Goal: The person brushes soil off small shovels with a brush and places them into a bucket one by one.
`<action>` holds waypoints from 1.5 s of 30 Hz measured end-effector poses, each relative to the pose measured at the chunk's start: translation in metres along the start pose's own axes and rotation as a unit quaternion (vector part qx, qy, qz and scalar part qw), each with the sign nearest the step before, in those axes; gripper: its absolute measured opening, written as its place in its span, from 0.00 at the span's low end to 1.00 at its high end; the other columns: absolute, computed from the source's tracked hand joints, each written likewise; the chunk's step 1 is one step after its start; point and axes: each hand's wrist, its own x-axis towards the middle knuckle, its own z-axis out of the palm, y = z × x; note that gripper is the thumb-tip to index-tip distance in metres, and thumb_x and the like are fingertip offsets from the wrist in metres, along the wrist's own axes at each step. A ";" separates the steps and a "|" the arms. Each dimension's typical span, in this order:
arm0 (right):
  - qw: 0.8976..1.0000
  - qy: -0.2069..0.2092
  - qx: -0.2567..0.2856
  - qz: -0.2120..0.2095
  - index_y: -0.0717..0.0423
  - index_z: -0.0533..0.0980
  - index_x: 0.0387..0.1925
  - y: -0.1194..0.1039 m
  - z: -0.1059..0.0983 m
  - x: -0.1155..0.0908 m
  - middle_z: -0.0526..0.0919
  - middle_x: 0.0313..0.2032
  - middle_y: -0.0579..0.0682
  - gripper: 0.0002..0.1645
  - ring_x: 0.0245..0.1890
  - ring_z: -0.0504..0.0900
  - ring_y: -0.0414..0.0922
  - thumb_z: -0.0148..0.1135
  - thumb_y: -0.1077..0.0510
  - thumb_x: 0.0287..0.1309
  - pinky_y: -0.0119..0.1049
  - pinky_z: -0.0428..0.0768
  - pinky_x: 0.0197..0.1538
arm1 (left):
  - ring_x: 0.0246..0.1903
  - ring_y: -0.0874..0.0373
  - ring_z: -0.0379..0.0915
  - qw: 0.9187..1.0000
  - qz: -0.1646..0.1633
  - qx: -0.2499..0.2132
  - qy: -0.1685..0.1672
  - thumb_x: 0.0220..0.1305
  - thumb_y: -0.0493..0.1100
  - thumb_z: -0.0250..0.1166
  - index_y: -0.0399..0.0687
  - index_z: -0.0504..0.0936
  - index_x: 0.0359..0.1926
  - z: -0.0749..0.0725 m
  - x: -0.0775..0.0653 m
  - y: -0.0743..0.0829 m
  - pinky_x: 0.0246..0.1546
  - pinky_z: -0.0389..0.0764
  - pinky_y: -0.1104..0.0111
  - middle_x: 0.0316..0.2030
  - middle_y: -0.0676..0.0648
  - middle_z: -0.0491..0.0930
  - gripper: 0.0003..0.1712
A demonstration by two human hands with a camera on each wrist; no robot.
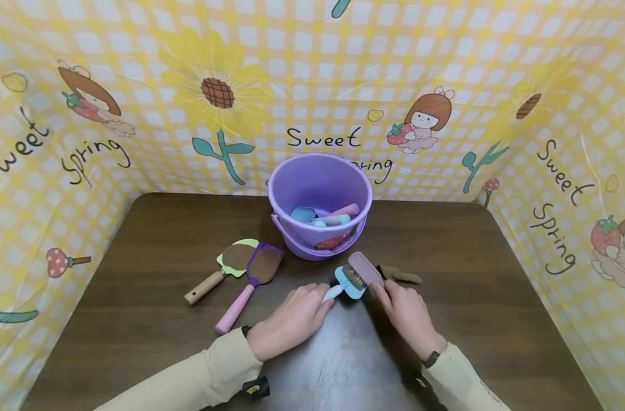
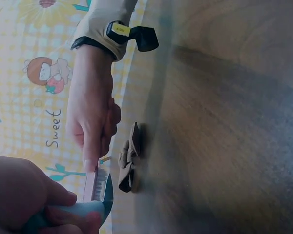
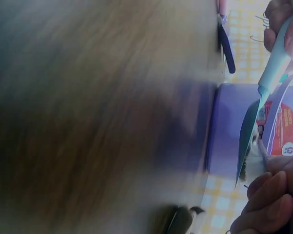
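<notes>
My left hand (image 1: 297, 317) grips the handle of a small light blue toy shovel (image 1: 333, 293), its blade held out in front. In my right hand (image 1: 407, 314) is a brush (image 1: 366, 266) with a dull pink back, its bristles (image 1: 354, 277) against the shovel's blade. In the left wrist view the brush (image 2: 90, 187) stands close to the blade's face, and the right thumb lies along its back. The right wrist view shows the blade (image 3: 249, 129) edge-on, with the right fingers (image 3: 268, 204) curled beside it.
A purple bucket (image 1: 276, 197) with several toy tools stands behind the hands, its handle lowered. To the left lie a green-rimmed shovel (image 1: 204, 287) and a purple shovel with a pink handle (image 1: 235, 308). Brown gloves (image 1: 402, 275) lie right of the brush. Patterned cloth (image 1: 312, 68) surrounds the table.
</notes>
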 end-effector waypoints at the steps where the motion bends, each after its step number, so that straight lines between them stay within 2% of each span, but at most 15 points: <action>1: 1.000 0.003 -0.001 0.000 0.54 0.72 0.25 0.002 -0.001 0.000 0.64 0.17 0.43 0.20 0.16 0.65 0.41 0.63 0.50 0.73 0.36 0.65 0.23 | 0.23 0.59 0.64 1.000 0.002 -0.001 0.000 0.73 0.35 0.64 0.41 0.74 0.34 0.000 0.000 0.000 0.22 0.69 0.66 0.24 0.51 0.66 0.09; 6: 1.000 0.017 0.005 -0.004 0.53 0.72 0.25 0.002 -0.001 -0.001 0.65 0.17 0.43 0.20 0.16 0.65 0.41 0.64 0.49 0.73 0.36 0.65 0.22 | 0.22 0.59 0.64 1.000 0.001 -0.002 -0.002 0.73 0.35 0.64 0.42 0.73 0.31 0.001 0.002 0.000 0.21 0.68 0.67 0.22 0.51 0.66 0.11; 12: 0.997 0.021 -0.011 -0.070 0.51 0.69 0.23 -0.004 0.002 -0.004 0.62 0.16 0.41 0.21 0.15 0.64 0.38 0.68 0.51 0.70 0.32 0.64 0.20 | 0.22 0.58 0.67 1.000 -0.012 0.004 0.025 0.72 0.35 0.65 0.42 0.73 0.31 0.002 0.005 0.000 0.19 0.69 0.66 0.23 0.51 0.67 0.11; 15: 0.996 0.033 -0.029 -0.079 0.51 0.69 0.23 -0.003 0.004 -0.004 0.62 0.16 0.41 0.21 0.15 0.64 0.39 0.69 0.51 0.69 0.34 0.64 0.20 | 0.22 0.58 0.67 1.000 -0.013 -0.001 0.029 0.72 0.35 0.65 0.42 0.74 0.31 0.001 0.006 0.000 0.20 0.69 0.66 0.23 0.51 0.67 0.11; 19: 0.997 0.039 -0.024 -0.054 0.52 0.69 0.23 -0.001 0.004 -0.003 0.62 0.16 0.42 0.22 0.15 0.65 0.40 0.68 0.51 0.69 0.35 0.65 0.21 | 0.23 0.59 0.65 1.000 -0.004 -0.005 0.027 0.73 0.35 0.64 0.43 0.73 0.32 0.004 0.005 0.000 0.21 0.68 0.67 0.23 0.52 0.66 0.11; 26: 1.000 0.008 0.023 0.018 0.53 0.72 0.24 -0.003 0.000 0.001 0.64 0.17 0.44 0.22 0.17 0.66 0.41 0.63 0.48 0.74 0.35 0.66 0.23 | 0.23 0.59 0.65 0.999 0.018 0.008 0.042 0.73 0.36 0.64 0.43 0.72 0.33 0.009 0.005 -0.002 0.21 0.68 0.66 0.24 0.51 0.65 0.11; 32: 0.997 0.004 0.067 0.037 0.53 0.67 0.18 -0.004 -0.001 0.005 0.60 0.16 0.42 0.30 0.17 0.63 0.42 0.55 0.44 0.78 0.36 0.64 0.25 | 0.22 0.59 0.64 0.999 0.013 0.006 0.042 0.73 0.36 0.64 0.43 0.72 0.32 0.010 0.005 -0.003 0.20 0.68 0.67 0.23 0.52 0.64 0.12; 34: 0.996 0.023 0.081 0.024 0.52 0.66 0.18 -0.004 -0.001 0.005 0.59 0.16 0.41 0.32 0.17 0.61 0.41 0.52 0.42 0.79 0.37 0.63 0.24 | 0.22 0.59 0.64 0.999 0.007 0.007 0.039 0.73 0.36 0.64 0.43 0.72 0.31 0.010 0.005 -0.003 0.20 0.67 0.67 0.23 0.52 0.64 0.12; 36: 0.995 0.049 0.086 -0.012 0.50 0.65 0.18 0.000 0.002 0.005 0.58 0.17 0.40 0.32 0.16 0.60 0.40 0.52 0.40 0.78 0.36 0.61 0.23 | 0.22 0.59 0.64 0.999 0.002 0.006 0.036 0.73 0.36 0.64 0.43 0.72 0.31 0.010 0.005 -0.003 0.20 0.67 0.67 0.23 0.51 0.65 0.12; 40: 0.993 0.058 0.042 -0.089 0.49 0.67 0.21 0.000 0.002 0.000 0.59 0.17 0.38 0.27 0.15 0.61 0.37 0.58 0.42 0.76 0.34 0.60 0.20 | 0.22 0.58 0.67 0.999 -0.002 0.005 0.036 0.73 0.36 0.63 0.41 0.74 0.33 0.008 0.006 -0.002 0.20 0.69 0.66 0.23 0.50 0.67 0.09; 41: 0.994 0.051 0.030 -0.096 0.49 0.68 0.22 0.000 0.003 -0.001 0.60 0.17 0.38 0.25 0.15 0.61 0.37 0.61 0.44 0.75 0.34 0.61 0.19 | 0.22 0.58 0.68 0.999 -0.001 0.004 0.039 0.73 0.36 0.64 0.40 0.75 0.34 0.008 0.006 -0.001 0.21 0.70 0.66 0.24 0.50 0.67 0.09; 45: 0.997 0.027 -0.012 -0.065 0.51 0.69 0.23 -0.005 0.000 -0.003 0.61 0.16 0.41 0.22 0.15 0.64 0.40 0.65 0.50 0.72 0.34 0.64 0.20 | 0.23 0.59 0.67 0.999 0.007 0.002 0.051 0.72 0.35 0.64 0.40 0.75 0.34 0.005 0.005 0.002 0.21 0.70 0.66 0.24 0.50 0.67 0.08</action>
